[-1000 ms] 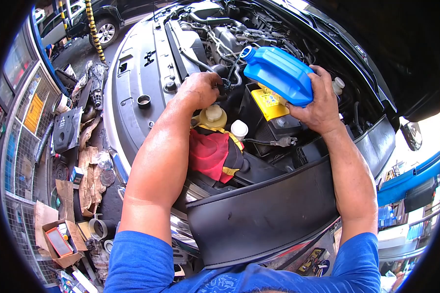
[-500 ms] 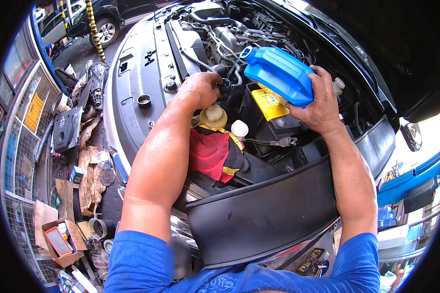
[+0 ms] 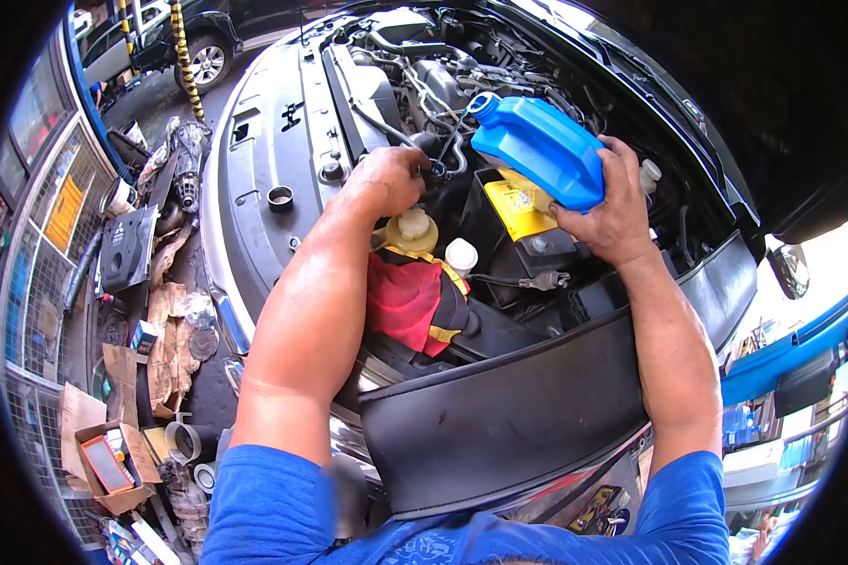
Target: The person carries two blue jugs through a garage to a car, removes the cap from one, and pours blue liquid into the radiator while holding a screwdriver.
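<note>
My right hand (image 3: 614,202) grips the base end of a blue plastic jug (image 3: 537,146), tilted with its uncapped mouth toward the left. A thin stream of liquid runs from the mouth down to a small dark round opening (image 3: 437,169). Beside that opening, my left hand (image 3: 393,179) has its fingers curled closed; what they hold is hidden. Below the left hand are a yellowish reservoir (image 3: 413,229) with a cap and a white cap (image 3: 461,254). A red cloth with black and yellow (image 3: 410,301) lies near them.
A battery with a yellow label (image 3: 520,209) sits under the jug. A black fender cover (image 3: 509,405) drapes over the car's edge. One dark ring-shaped cap (image 3: 279,198) rests on the front panel. Parts and a cardboard box (image 3: 113,466) crowd the floor at left.
The jug and my right hand have shifted down very slightly. My left hand stays by the opening, and liquid streams from the jug in both frames.
</note>
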The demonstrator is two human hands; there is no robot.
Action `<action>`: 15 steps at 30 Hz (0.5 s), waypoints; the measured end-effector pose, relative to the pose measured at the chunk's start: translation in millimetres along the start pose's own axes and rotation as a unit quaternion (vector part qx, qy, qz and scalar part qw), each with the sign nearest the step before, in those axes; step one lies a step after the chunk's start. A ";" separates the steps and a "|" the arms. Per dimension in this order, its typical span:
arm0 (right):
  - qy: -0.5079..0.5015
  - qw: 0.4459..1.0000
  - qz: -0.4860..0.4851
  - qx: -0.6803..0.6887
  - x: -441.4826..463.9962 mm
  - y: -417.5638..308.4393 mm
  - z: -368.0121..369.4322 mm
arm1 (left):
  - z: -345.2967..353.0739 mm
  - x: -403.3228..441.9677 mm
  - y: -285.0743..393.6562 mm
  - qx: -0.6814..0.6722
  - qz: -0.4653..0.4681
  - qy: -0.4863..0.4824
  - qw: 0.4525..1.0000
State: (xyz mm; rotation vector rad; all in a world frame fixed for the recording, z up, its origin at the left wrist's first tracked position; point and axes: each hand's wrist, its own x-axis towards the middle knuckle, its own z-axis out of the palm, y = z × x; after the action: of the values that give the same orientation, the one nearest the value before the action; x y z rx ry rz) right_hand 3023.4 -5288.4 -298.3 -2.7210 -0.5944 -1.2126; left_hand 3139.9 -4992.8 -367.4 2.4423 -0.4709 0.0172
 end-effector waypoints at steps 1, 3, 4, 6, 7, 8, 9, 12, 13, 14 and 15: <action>0.002 1.000 -0.002 0.004 0.2 0.0 -0.3 | -0.6 -0.5 0.7 0.001 0.001 -0.001 1.000; 0.013 1.000 0.000 0.013 0.2 1.4 0.0 | 0.3 0.4 -0.4 -0.006 -0.004 0.001 1.000; 0.021 1.000 0.003 0.018 -0.4 2.6 0.9 | 1.7 1.1 -1.8 -0.009 -0.006 0.001 1.000; 0.029 0.999 0.015 0.028 -1.0 5.3 1.3 | 4.3 3.6 -5.4 -0.010 0.005 0.001 1.000; 0.028 0.999 0.024 0.033 -1.2 6.5 1.0 | 5.2 4.6 -7.3 -0.010 0.011 0.002 1.000; 0.026 0.998 0.033 0.039 -1.6 7.5 0.8 | 4.8 3.1 -6.4 0.006 0.022 0.017 1.000; 0.033 0.998 0.033 0.040 -1.6 8.6 1.0 | 4.5 1.1 -4.9 0.021 0.033 0.034 0.999; 0.049 0.997 0.039 0.047 1.9 9.5 -4.1 | 3.8 1.9 -5.5 0.043 0.055 0.068 0.995; 0.051 0.996 0.047 0.053 2.6 8.3 -7.5 | 3.7 3.4 -5.4 0.047 0.062 0.076 0.994; 0.052 0.995 0.055 0.058 2.3 7.0 -12.2 | 2.6 1.3 -1.2 0.031 0.088 0.099 0.991; 0.051 0.993 0.071 0.079 2.6 5.5 -17.9 | 0.6 -1.5 2.8 0.017 0.115 0.124 0.985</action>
State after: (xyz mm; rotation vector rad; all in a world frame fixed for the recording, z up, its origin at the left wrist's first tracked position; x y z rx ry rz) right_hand 3014.7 -5297.1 -283.9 -2.5076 -0.4545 -1.2054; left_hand 3137.5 -4994.7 -366.4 2.3630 -0.6391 0.4242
